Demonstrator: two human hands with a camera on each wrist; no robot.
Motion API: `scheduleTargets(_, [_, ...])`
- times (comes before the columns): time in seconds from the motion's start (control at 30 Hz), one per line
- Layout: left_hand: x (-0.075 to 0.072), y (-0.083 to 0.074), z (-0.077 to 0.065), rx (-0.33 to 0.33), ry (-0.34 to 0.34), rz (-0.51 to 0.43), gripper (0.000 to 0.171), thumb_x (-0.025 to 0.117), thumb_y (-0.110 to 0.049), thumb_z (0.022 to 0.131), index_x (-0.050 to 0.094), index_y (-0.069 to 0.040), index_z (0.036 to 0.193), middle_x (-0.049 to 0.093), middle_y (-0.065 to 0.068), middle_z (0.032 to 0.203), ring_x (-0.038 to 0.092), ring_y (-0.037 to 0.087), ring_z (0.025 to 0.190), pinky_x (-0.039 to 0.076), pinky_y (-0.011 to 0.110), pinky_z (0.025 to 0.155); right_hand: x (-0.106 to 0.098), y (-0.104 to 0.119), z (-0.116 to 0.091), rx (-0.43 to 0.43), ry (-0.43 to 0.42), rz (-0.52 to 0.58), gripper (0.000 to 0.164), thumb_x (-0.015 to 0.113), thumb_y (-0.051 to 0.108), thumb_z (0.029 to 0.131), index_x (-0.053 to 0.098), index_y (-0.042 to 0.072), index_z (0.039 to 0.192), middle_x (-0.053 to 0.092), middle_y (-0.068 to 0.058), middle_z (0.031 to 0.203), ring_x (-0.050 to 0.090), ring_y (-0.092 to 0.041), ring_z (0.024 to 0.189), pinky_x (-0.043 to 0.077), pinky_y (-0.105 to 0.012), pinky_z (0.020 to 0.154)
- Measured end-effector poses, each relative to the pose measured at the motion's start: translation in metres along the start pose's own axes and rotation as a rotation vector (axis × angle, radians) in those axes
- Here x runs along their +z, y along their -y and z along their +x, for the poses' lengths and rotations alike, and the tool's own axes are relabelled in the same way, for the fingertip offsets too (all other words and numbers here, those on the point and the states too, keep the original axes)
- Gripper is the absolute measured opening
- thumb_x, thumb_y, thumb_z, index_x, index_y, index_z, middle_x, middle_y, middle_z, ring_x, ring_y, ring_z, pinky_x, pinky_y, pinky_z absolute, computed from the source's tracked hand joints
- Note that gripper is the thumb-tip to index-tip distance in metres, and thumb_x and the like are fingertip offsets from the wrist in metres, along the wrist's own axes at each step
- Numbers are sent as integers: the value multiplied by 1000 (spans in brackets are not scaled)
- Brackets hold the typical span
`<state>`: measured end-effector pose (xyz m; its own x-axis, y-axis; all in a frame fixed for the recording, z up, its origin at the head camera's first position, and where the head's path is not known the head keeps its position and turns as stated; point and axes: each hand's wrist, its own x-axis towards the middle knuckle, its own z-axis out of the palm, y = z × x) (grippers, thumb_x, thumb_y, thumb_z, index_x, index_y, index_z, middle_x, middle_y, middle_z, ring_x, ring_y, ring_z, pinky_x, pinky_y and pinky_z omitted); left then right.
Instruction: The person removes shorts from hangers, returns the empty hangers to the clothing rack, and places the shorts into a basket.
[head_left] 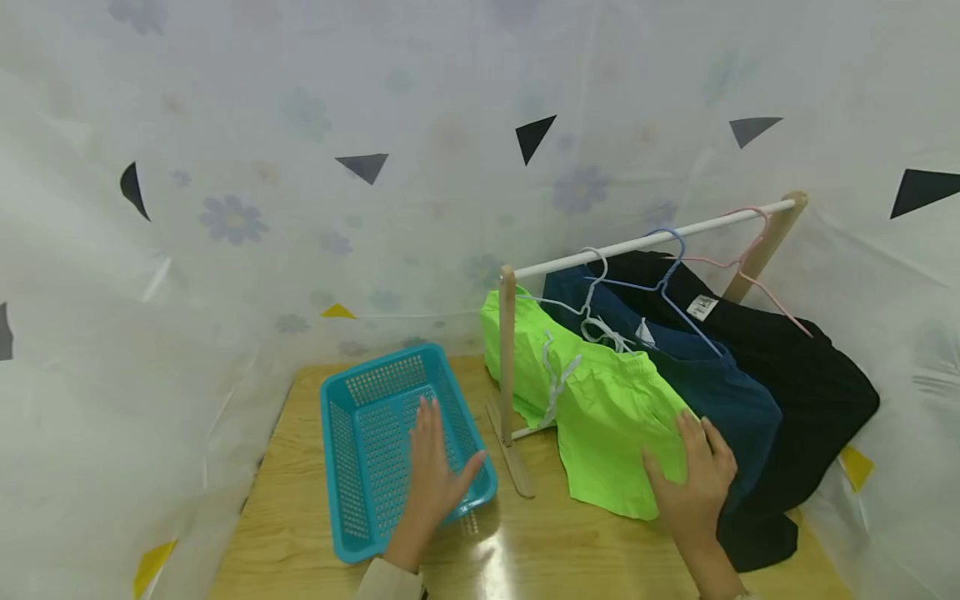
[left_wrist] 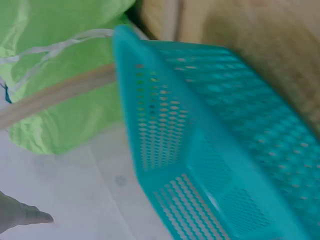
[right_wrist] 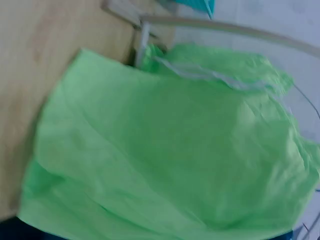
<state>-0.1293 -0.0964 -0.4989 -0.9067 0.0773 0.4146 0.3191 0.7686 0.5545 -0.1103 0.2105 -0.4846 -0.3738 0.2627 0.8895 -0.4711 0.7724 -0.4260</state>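
My left hand (head_left: 431, 487) hovers above the turquoise plastic basket (head_left: 330, 467), fingers straight and thumb spread, holding nothing. In the left wrist view, part of a hand shows at the lower left, apart from the basket. Bright green shorts (head_left: 600, 408) with a pale drawstring hang from a white hanger (head_left: 592, 287) on a small rack. My right hand (head_left: 693, 483) is at the shorts' right side, fingers extended; whether it touches the cloth I cannot tell. No fingers appear in the right wrist view, where the green shorts (right_wrist: 160, 140) fill the middle.
Behind the shorts hang a dark blue garment (head_left: 742, 400) on a blue hanger (head_left: 663, 285) and black trousers (head_left: 817, 392) by a pink hanger (head_left: 741, 262). The rack's white rod (head_left: 630, 245) rests on wooden posts. A wooden table (head_left: 281, 500) lies beneath, with a patterned sheet (head_left: 450, 75) behind.
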Motion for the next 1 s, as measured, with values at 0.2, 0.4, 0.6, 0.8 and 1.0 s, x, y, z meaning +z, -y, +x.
scheduleTargets(0.2, [18, -37, 51, -92, 35, -419, 94, 60, -41, 84, -9, -21, 145, -7, 5, 153, 4, 37, 139, 14, 62, 106, 4, -17, 42, 41, 97, -17, 47, 63, 27, 84, 55, -6, 117, 56, -27, 117, 47, -43, 107, 33, -47, 98])
scheduleTargets(0.4, [48, -62, 87, -122, 29, -594, 87, 56, -36, 88, -5, -16, 146, 1, 8, 153, 11, 30, 140, 18, 52, 110, 10, -20, 57, 271, 455, -157, 45, 62, 20, 85, 51, 1, 124, 57, -24, 117, 52, -41, 101, 41, -55, 83])
scheduleTargets(0.6, [64, -67, 98, -145, -72, -660, 70, 50, -16, 92, 6, -11, 146, 18, 11, 150, 25, 26, 136, 27, 47, 108, 15, -18, 52, 335, 539, -243, 36, 58, 25, 88, 57, 2, 115, 64, -25, 101, 60, -40, 83, 46, -53, 65])
scheduleTargets(0.8, [68, -65, 104, -121, -160, -651, 58, 48, -2, 91, 21, -3, 143, 31, 16, 144, 34, 28, 131, 40, 40, 100, 17, -24, 43, 302, 301, -196, 15, 64, 7, 80, 68, 0, 93, 68, -22, 83, 62, -35, 67, 44, -46, 59])
scheduleTargets(1.0, [67, -65, 105, -97, -190, -647, 56, 48, 7, 88, 25, 3, 140, 34, 21, 141, 39, 31, 127, 44, 35, 95, 20, -27, 37, 235, 118, -172, 12, 69, 0, 73, 70, -2, 86, 68, -21, 81, 63, -21, 66, 38, -19, 60])
